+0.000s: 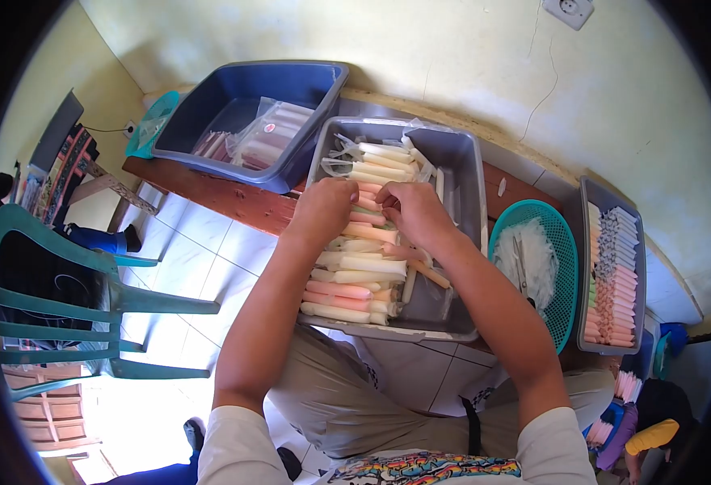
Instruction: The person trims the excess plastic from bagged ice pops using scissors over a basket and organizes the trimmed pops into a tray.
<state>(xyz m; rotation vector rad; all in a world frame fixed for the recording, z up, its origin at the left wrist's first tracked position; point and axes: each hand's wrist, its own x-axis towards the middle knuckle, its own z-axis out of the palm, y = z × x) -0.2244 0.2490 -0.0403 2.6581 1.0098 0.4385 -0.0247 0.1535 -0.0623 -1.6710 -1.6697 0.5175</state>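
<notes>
A grey tub (482, 242) in front of me holds rows of filled plastic tubes that look like ice pops, cream, pink and orange. My left hand (326, 212) is closed at the left end of a pink ice pop (367, 205) in the middle of the pile. At its other end, my right hand (414, 212) has thumb and fingers pinched together. Part of the grip is hidden behind the fingers. Cream ice pops (382, 168) with loose clear plastic ends lie beyond my hands. More cream ones (362, 263) and orange-pink ones (339, 289) lie nearer to me.
Left stands a blue tub (198, 121) with packed dark tubes (279, 133). Right are a green basket (567, 267) with clear plastic and scissors (522, 263), and a grey tray (628, 350) of bundled tubes. A green chair (56, 271) and another person (650, 436) are nearby.
</notes>
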